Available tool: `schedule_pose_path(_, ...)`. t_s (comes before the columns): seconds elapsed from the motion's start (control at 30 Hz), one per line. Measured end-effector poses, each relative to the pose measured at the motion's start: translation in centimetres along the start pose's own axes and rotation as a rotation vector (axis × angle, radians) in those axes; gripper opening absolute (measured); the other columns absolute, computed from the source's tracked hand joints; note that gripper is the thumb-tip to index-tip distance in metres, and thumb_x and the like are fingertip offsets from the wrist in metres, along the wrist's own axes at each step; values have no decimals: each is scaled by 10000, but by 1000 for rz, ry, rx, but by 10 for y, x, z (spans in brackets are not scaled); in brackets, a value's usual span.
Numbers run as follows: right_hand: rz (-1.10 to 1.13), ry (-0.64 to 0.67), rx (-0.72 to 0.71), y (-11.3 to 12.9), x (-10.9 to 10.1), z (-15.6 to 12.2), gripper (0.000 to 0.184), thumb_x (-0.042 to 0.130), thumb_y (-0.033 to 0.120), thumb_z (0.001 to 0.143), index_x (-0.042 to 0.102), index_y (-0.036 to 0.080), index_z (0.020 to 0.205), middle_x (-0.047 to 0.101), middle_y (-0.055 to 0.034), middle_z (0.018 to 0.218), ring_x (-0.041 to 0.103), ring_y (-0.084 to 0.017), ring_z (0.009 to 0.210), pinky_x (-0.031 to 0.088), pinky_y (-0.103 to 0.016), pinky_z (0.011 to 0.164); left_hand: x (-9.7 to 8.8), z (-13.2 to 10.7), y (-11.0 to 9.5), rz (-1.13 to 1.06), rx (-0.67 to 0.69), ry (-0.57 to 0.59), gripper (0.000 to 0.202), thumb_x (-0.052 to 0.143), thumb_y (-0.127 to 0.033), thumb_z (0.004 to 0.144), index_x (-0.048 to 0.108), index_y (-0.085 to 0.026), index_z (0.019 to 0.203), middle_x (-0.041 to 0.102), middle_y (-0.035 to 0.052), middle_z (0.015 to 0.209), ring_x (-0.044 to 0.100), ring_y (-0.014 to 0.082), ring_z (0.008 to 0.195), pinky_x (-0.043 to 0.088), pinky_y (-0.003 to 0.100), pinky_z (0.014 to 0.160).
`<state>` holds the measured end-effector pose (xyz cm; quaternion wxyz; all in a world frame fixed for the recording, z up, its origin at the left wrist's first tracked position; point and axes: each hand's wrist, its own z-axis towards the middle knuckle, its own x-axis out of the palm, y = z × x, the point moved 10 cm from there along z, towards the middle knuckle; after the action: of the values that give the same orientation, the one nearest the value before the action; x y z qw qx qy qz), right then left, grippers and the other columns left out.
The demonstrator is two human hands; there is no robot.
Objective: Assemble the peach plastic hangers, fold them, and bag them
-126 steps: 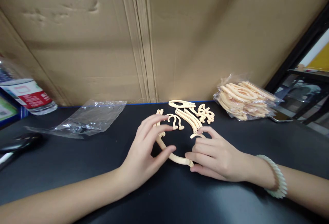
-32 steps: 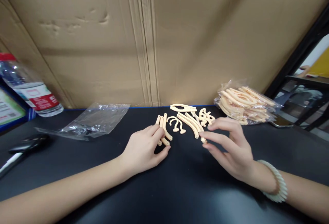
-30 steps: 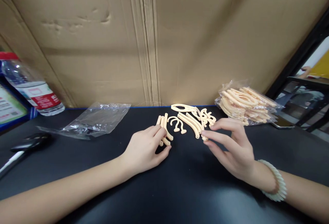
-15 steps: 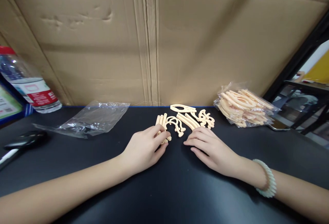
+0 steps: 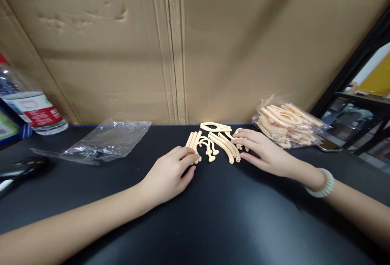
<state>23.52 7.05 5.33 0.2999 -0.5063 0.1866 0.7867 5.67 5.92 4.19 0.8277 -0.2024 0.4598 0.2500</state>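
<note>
My left hand (image 5: pixel 170 172) rests on the table with bent fingers, its fingertips on the lower ends of several cream-coloured curved strips (image 5: pixel 191 139), thumb apart from them. Just right of these lie thin curved pieces with rounded ends (image 5: pixel 211 158). Farther right, a fan of curved strips with small end holes (image 5: pixel 227 148) lies side by side. My right hand (image 5: pixel 268 153), fingers stretched out, reaches over the curly pieces (image 5: pixel 237 135) and partly hides them. A long piece with an oval opening (image 5: pixel 224 128) lies behind the group.
An empty clear plastic bag (image 5: pixel 122 141) lies at left, near a black computer mouse (image 5: pixel 24 168) and a water bottle (image 5: pixel 42 113). At right sits a clear bag packed with similar pieces (image 5: pixel 283 125), beside a phone (image 5: pixel 330 146). A cardboard wall (image 5: pixel 210 54) stands behind the table.
My right hand has moved right and away from me, off the fanned strips and onto the curly pieces. The strips' near ends now show. My left hand stays by the left strips.
</note>
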Motion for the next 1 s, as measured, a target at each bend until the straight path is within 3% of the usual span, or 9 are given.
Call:
schedule_pose_path(0.13,-8,61,78,-19,11,-6,453,352,203,988,386,207,1440,442,-150,1448,383,-286,1378,408,-540,1078,0,1,2,19,-32,9,298,490,-147,894,635,-136,1154,651,125,1155,617,249,975,572,428,836)
schedule_pose_path(0.33,1,138,159,-35,21,-10,409,341,270,1000,469,168,1375,471,-158,1419,464,-273,1325,448,-483,1070,1,1,6,102,-85,38,318,495,-189,893,631,-89,1162,650,149,1157,603,280,976,571,462,838)
schedule_pose_path(0.53,-38,173,230,-45,18,-15,409,354,299,991,496,151,1346,515,-171,1360,486,-290,1293,440,-514,1063,1,2,6,164,-118,60,328,478,-222,895,638,-63,1132,646,155,1142,597,294,983,571,456,834)
schedule_pose_path(0.7,-79,74,162,-17,9,-8,469,382,224,969,411,216,1437,429,-124,1482,315,-308,1420,339,-563,1123,0,3,5,179,-118,80,320,478,-216,891,623,-68,1135,631,156,1134,593,290,970,562,449,823)
schedule_pose_path(0.8,30,139,34,13,20,-4,477,392,232,985,383,247,1461,366,-58,1540,242,-259,1458,292,-501,1174,-1,4,1,173,-73,68,317,479,-196,884,615,-81,1145,614,154,1147,569,297,1011,547,456,836)
schedule_pose_path(0.9,112,180,6,22,31,-3,421,372,227,1003,453,222,1416,435,-55,1498,298,-218,1438,315,-448,1177,0,4,-3,117,-20,63,314,464,-163,889,617,-85,1152,612,148,1154,554,286,1055,527,446,892)
schedule_pose_path(1.0,122,135,13,17,32,-2,384,362,201,1005,521,183,1354,532,-89,1408,420,-217,1361,366,-447,1146,4,3,-3,66,-6,81,305,446,-157,905,636,-85,1132,623,146,1142,565,271,1060,521,435,923)
